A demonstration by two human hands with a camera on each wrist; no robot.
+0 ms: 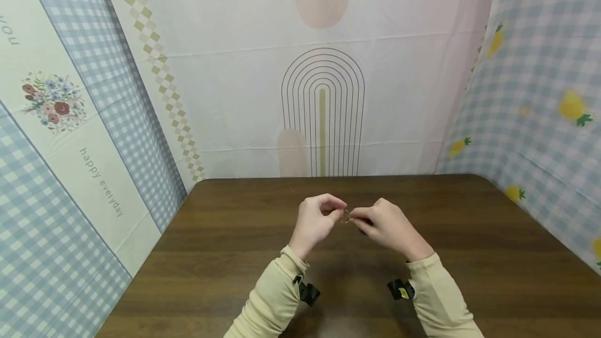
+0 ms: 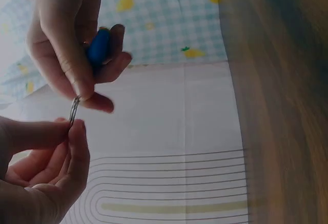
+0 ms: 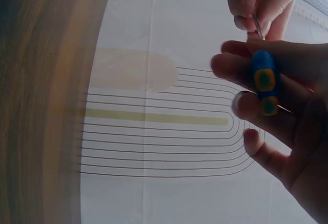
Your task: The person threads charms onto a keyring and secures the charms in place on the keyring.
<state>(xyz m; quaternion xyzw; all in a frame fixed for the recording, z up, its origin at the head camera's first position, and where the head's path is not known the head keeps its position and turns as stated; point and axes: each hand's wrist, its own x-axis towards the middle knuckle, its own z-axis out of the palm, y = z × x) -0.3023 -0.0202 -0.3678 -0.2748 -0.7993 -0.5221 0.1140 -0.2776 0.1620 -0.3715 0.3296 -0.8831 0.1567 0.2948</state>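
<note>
A thin metal split ring point(image 1: 345, 217) is held up between the two hands, above the table. My left hand point(image 1: 313, 223) pinches one side of it between thumb and forefinger. From the other side, my right hand point(image 1: 388, 227) pinches the ring's opposite edge with thumb and fingertip. In the left wrist view the ring point(image 2: 74, 110) appears nearly edge-on. A small blue charm point(image 3: 264, 73) with orange and green patches lies against the right hand's fingers; its link to the ring is hidden.
The brown wooden table point(image 1: 211, 275) stretches beneath both forearms. Patterned cloth point(image 1: 235, 93) hangs behind it, with checked cloths at left and right. A black camera mount point(image 1: 308, 292) is strapped to the left wrist, and another black mount point(image 1: 401, 290) to the right.
</note>
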